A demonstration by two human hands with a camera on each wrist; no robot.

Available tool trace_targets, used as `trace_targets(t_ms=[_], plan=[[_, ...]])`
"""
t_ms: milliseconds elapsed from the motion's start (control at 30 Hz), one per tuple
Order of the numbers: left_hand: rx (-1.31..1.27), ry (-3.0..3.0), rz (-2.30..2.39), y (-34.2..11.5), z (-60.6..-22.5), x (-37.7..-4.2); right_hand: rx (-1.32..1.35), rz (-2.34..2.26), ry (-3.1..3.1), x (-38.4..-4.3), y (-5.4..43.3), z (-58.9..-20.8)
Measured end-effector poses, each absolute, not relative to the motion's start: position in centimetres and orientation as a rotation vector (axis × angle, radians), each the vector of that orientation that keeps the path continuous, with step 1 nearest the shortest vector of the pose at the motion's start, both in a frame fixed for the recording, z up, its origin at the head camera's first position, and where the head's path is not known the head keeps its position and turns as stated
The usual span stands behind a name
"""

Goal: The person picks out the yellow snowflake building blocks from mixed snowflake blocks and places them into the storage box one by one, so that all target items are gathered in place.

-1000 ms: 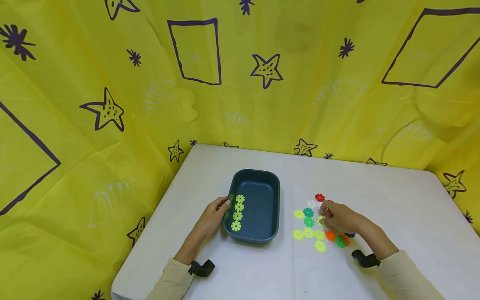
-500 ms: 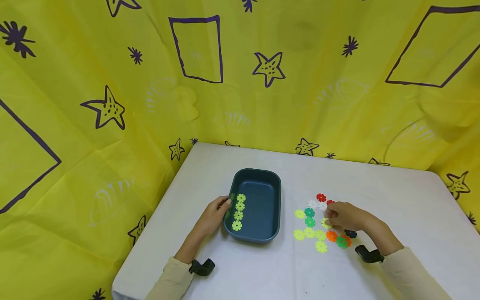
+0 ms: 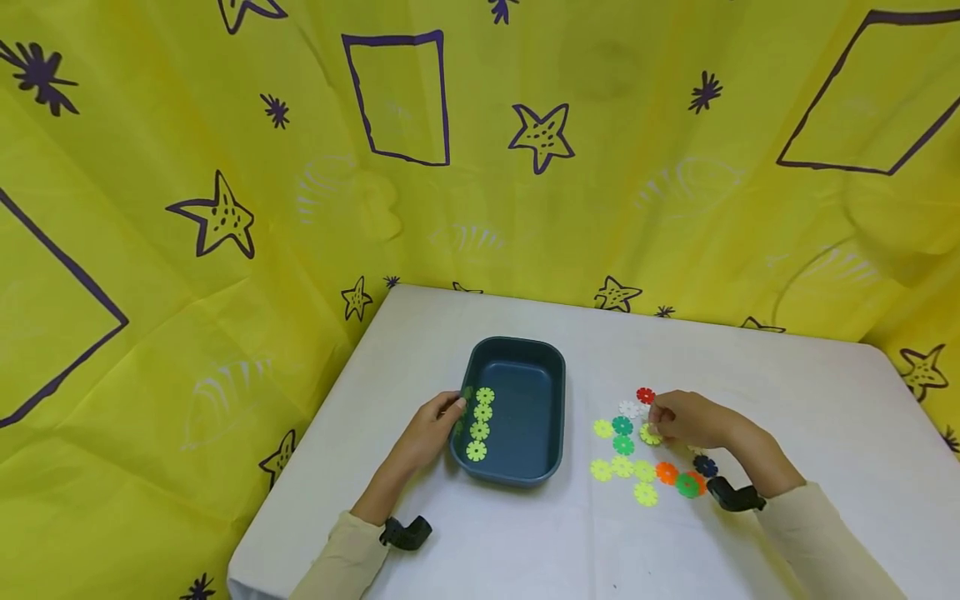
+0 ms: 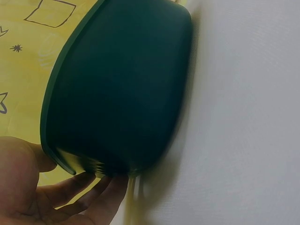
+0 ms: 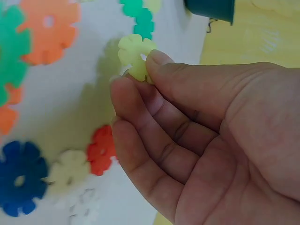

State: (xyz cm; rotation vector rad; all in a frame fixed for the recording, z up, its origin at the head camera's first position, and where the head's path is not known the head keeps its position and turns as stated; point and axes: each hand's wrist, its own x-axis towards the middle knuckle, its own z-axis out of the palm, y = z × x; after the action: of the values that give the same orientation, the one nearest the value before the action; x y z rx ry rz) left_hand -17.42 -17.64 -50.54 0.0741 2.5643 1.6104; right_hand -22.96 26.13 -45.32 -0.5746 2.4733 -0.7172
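Observation:
A dark teal rectangular bin (image 3: 527, 417) stands on the white table. My left hand (image 3: 426, 433) grips its left wall, the thumb at the rim and the other fingers against the outside, as the left wrist view shows. Several yellow snowflake discs (image 3: 478, 430) lie in a row along the bin's left side. My right hand (image 3: 692, 418) pinches a yellow snowflake disc (image 5: 132, 50) between thumb and fingertips, raised above the table. Around that hand lie a white disc (image 3: 628, 408), a red disc (image 3: 646, 396) and green discs (image 3: 622, 426), some partly hidden by it.
Nearer the front lie several more yellow discs (image 3: 622, 466), an orange disc (image 3: 667, 473), a green disc (image 3: 687, 485) overlapping another orange one, and a dark blue disc (image 3: 705, 465). A yellow patterned curtain (image 3: 465, 200) hangs behind and left of the table.
My right hand has risen slightly from the table with the yellow disc in its pinch. The left hand keeps its hold on the bin. The head view has shifted a little.

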Motion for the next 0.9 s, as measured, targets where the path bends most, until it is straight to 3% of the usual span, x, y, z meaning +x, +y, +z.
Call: trace_targets(t_ms=[900], plan=[[0.067, 2.564, 1.597, -17.5, -50.3, -17.3, -0.784, -0.965, 2.313, -25.3, 18.4, -41.0]])
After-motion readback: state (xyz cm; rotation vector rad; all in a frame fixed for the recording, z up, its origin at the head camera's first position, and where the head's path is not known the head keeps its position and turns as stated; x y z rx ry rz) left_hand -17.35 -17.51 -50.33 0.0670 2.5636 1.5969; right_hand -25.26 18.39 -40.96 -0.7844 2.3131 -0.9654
